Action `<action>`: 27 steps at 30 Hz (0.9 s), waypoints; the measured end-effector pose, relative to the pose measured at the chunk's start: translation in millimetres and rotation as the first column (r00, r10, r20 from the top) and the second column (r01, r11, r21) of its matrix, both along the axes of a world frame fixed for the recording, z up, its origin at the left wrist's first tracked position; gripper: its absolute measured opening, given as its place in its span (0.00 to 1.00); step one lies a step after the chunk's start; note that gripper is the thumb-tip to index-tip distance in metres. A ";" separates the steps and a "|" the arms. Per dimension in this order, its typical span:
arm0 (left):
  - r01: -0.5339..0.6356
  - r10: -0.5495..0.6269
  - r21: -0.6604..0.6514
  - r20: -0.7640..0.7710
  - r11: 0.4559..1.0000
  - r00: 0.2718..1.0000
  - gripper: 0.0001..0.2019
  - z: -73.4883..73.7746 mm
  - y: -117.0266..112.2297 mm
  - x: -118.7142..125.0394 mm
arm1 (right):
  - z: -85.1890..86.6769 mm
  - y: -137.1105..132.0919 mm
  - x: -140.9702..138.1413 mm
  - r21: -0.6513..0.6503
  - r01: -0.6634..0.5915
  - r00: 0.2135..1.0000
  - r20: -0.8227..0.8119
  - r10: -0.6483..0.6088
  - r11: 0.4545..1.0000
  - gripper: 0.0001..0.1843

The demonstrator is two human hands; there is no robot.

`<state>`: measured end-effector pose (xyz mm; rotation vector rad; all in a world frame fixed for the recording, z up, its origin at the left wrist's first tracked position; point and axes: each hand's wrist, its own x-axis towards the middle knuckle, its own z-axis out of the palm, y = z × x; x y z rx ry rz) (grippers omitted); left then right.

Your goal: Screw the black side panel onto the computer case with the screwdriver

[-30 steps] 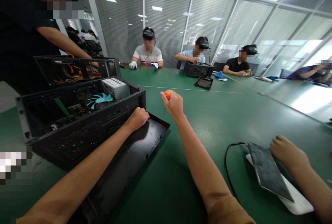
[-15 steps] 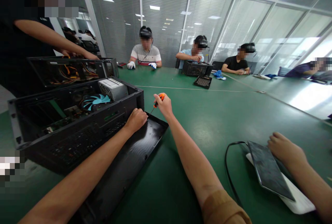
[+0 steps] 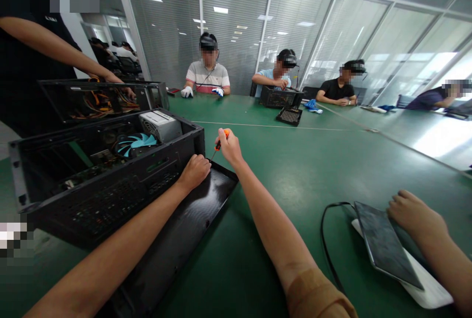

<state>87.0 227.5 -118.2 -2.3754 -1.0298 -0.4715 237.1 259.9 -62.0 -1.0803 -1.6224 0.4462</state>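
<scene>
My right hand (image 3: 229,147) is closed around the orange and black handle of a screwdriver (image 3: 218,145). Its thin shaft slants down to the fingertips of my left hand (image 3: 196,170). Those fingers are curled together beside the case's near corner, over the far end of a black side panel (image 3: 195,210); whatever they pinch is hidden. An open black computer case (image 3: 110,200) lies on its side to the left of my hands. Inside it show a blue-bladed fan (image 3: 136,144) and a grey power supply (image 3: 162,126).
Behind my case, a standing co-worker reaches into another open case (image 3: 103,101). At the right, a person's hand (image 3: 418,215) rests by a tablet (image 3: 387,244) on a white object, with a black cable (image 3: 324,239). Other people sit across the green table (image 3: 295,185), one at a case (image 3: 280,97).
My right hand and the screwdriver have shifted slightly left, and the screwdriver stands a little steeper. The standing co-worker's arm moved left and lower. The hand at the right slid slightly away.
</scene>
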 end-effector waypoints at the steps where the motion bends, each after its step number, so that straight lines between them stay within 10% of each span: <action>1: 0.002 -0.002 0.003 -0.005 1.000 1.000 0.12 -0.2 0.0 -0.1 | 0.0 -0.3 -0.2 -0.001 0.002 1.000 0.004 -0.002 1.000 0.22; 27: -0.077 0.076 -0.005 -0.068 0.997 0.995 0.12 3.4 6.8 10.3 | -2.2 3.9 2.9 -0.020 -0.070 0.996 0.058 0.071 0.997 0.16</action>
